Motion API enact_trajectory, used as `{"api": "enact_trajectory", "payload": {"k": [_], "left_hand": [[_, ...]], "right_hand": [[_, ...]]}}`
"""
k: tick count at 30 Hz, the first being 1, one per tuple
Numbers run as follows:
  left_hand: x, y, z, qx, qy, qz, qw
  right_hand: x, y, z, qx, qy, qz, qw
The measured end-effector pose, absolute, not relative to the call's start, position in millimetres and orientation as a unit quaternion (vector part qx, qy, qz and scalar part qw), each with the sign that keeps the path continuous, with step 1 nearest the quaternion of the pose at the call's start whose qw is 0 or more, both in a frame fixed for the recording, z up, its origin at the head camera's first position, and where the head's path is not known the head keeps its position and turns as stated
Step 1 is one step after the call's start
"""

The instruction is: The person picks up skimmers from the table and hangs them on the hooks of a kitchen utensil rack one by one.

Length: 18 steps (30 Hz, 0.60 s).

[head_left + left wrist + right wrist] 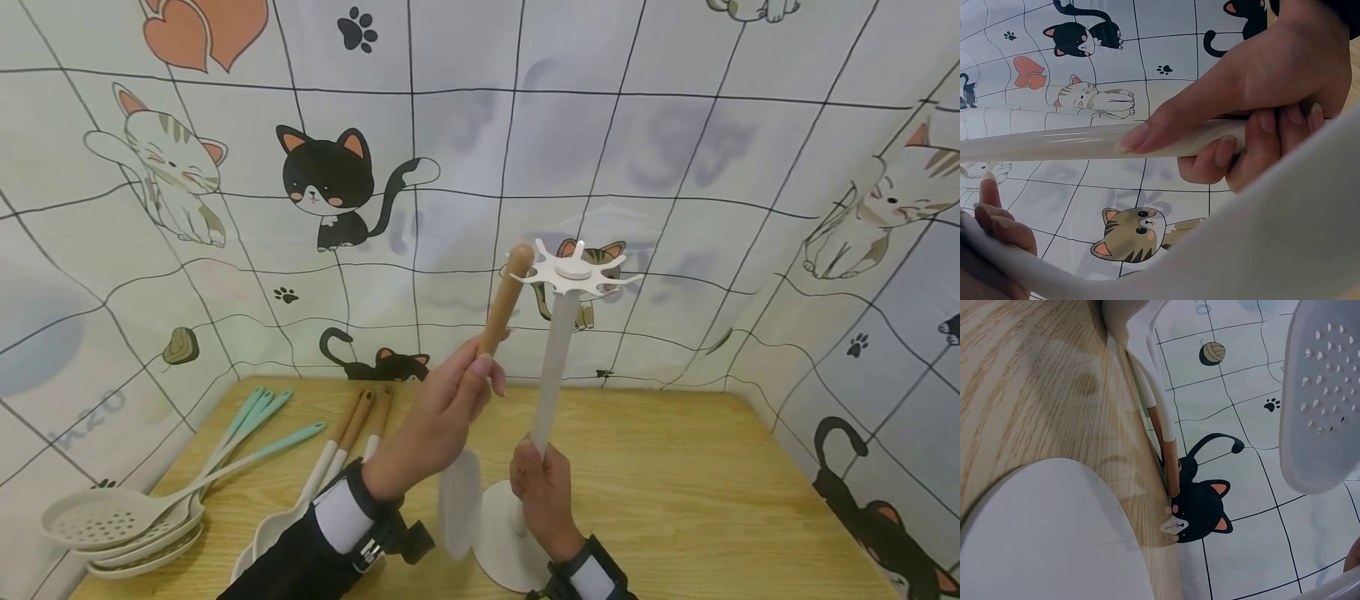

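My left hand [450, 400] grips a slotted turner by its wooden handle [505, 304], which points up. The turner's white head [459, 508] hangs below that hand, and its perforations show on the head [1316, 425] in the right wrist view. My right hand [546, 500] holds the lower pole [555, 358] of a white utensil stand, its fingers wrapped around it. A ring of prongs [576, 271] tops the pole, beside the handle's tip in the head view. The stand's round base [510, 546] is below, at the front of the table.
At the left of the wooden table [675, 483], several white skimmers [105, 521] with mint-green handles lie stacked. Between them and my left arm are white utensils with wooden handles [358, 417]. A cat-printed sheet [487, 150] surrounds the back and sides.
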State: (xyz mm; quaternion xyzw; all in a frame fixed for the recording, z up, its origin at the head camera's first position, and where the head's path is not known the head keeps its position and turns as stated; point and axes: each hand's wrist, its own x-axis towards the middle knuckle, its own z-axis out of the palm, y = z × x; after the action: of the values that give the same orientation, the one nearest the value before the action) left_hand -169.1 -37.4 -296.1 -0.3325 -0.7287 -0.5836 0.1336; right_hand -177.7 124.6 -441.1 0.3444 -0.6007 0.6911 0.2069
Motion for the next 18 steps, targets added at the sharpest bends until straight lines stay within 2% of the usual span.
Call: {"api": "enact_trajectory", "payload": {"k": [18], "left_hand": [[-174.5, -34.8, -317.8, -0.317, -0.739, -0.583, 0.118]], "right_hand": [[-181.3, 124.6, -444.7, 0.353, -0.604, 0.677, 0.227]]}}
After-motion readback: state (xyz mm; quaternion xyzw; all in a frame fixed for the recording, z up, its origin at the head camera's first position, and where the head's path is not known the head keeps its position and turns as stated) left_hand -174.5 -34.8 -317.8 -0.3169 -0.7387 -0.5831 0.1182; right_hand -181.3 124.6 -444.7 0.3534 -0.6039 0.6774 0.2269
